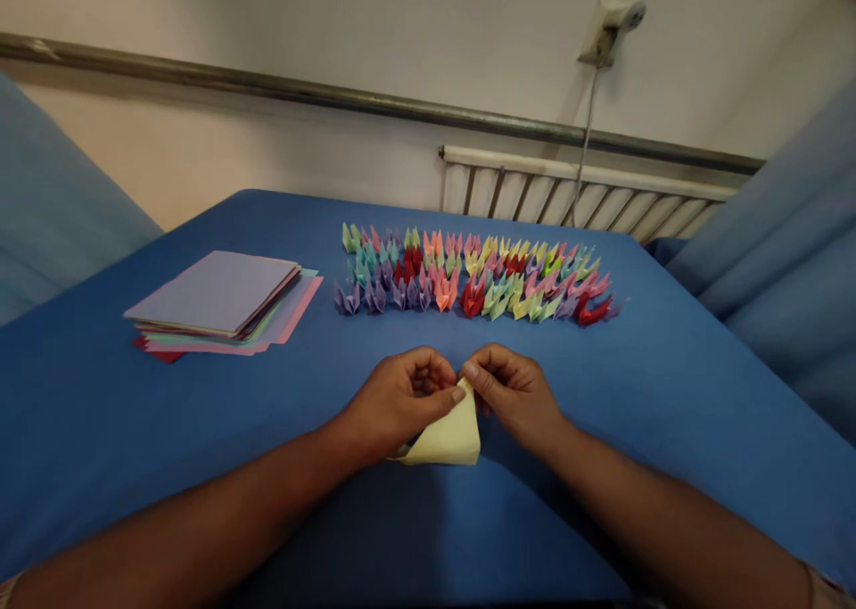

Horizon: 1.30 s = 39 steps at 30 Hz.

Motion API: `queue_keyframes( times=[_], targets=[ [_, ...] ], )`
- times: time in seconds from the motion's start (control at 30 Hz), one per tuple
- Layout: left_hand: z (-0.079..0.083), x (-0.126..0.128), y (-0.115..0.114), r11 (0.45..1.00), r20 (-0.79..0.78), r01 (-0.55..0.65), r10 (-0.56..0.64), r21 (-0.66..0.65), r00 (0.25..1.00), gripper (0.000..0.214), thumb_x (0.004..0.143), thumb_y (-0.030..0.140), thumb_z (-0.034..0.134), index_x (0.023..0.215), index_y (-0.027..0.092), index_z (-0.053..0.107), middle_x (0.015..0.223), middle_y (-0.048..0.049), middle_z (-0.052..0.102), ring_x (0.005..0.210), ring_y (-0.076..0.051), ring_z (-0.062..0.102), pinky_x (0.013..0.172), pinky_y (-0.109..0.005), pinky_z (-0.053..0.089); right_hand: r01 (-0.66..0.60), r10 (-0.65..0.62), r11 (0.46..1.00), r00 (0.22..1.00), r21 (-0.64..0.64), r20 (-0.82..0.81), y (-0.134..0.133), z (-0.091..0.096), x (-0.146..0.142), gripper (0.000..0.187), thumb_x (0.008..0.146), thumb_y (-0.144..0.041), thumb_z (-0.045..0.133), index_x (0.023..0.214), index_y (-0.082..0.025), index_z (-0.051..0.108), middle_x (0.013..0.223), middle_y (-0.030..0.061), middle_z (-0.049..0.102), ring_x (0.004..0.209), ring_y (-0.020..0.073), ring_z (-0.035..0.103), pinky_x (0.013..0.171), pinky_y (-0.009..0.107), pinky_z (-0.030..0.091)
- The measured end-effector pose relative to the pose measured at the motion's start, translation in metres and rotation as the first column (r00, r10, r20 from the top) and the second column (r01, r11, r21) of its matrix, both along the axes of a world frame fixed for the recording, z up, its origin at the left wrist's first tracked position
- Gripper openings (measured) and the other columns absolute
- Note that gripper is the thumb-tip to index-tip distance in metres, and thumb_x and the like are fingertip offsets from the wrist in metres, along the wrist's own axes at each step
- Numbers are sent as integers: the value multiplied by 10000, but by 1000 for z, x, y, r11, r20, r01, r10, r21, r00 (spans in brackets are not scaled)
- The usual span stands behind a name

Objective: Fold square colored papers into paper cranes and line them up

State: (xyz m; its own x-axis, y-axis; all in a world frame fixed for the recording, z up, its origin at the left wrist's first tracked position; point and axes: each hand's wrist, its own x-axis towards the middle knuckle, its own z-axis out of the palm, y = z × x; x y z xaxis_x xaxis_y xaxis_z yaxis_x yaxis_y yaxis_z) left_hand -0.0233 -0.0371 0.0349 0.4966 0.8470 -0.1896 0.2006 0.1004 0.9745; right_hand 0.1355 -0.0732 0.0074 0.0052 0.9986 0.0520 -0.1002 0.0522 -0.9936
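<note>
My left hand [399, 398] and my right hand [514, 391] meet over the blue table [201, 431], both pinching a pale yellow sheet of paper [449, 439] at its upper edge. The sheet is partly folded and hangs down toward the table between my wrists. Both hands have their fingers curled closed on it. Beyond my hands stand rows of several small folded paper figures [472, 275] in many colours. To the left lies a stack of coloured paper squares [220, 301], purple on top.
A wall with a metal rail [334, 97] runs behind the table. A white bed-rail frame [575, 190] and a wall socket with a cable [605, 34] sit at the back right. Blue fabric [789, 234] flanks both sides.
</note>
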Motion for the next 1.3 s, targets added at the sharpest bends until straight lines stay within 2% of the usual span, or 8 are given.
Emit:
queue_keyframes(
  times=[0.13,0.27,0.43,0.63,0.77,0.9,1.1,1.3],
  targets=[
    [4,-1,1,993,20,28,-26,-113,999,257,667,363,734,724,148,605,610,29,561,553,-89,484,516,-203,377,22,-23,999,1000,34,21,-2,0,1,265,829,-414,647,710,-185,583,562,-49,542,505,84,471,506,217,378],
    [7,0,-2,985,30,-24,29,-173,999,281,712,424,690,717,151,623,605,20,570,531,-90,475,491,-201,365,30,-34,998,997,61,66,-3,-3,1,253,847,-405,629,725,-189,582,575,-49,525,527,89,461,516,220,371],
    [7,2,-5,987,33,-71,77,-147,997,273,686,417,703,690,157,621,594,18,571,526,-98,481,491,-208,379,16,-17,999,999,34,28,-3,-1,1,267,828,-423,647,721,-188,579,585,-53,499,533,84,433,519,218,367],
    [8,1,-3,994,22,-113,113,-10,993,238,669,383,704,665,157,631,600,18,572,543,-103,489,507,-213,389,-63,63,998,998,4,-30,-3,3,1,293,788,-471,675,776,-188,597,625,-32,553,555,95,485,539,230,410],
    [9,-2,-1,992,23,-115,114,52,993,228,686,373,697,663,154,636,609,14,579,569,-108,505,548,-224,405,-47,45,999,996,-23,-72,-3,0,-1,298,746,-447,720,721,-185,579,593,-42,547,520,81,464,516,217,395],
    [10,-3,1,998,39,-55,54,26,998,270,735,415,671,657,161,625,615,6,592,605,-122,529,608,-241,440,-54,49,998,993,-43,-111,-2,-3,-3,295,740,-439,729,721,-185,580,585,-41,567,510,83,480,507,217,396],
    [9,-3,1,998,49,-58,58,-12,997,300,686,445,722,669,165,615,610,12,572,592,-120,514,575,-232,432,-48,43,998,993,-43,-113,-2,-4,-4,318,731,-464,730,709,-189,571,577,-42,570,508,85,480,506,220,393],
    [6,-4,3,997,76,-35,41,-70,996,282,687,416,737,681,161,618,600,21,564,570,-101,496,548,-213,400,-57,52,997,993,-43,-107,-2,-4,-4,268,745,-412,724,714,-189,579,567,-54,548,493,74,446,487,207,369]
  ],
)
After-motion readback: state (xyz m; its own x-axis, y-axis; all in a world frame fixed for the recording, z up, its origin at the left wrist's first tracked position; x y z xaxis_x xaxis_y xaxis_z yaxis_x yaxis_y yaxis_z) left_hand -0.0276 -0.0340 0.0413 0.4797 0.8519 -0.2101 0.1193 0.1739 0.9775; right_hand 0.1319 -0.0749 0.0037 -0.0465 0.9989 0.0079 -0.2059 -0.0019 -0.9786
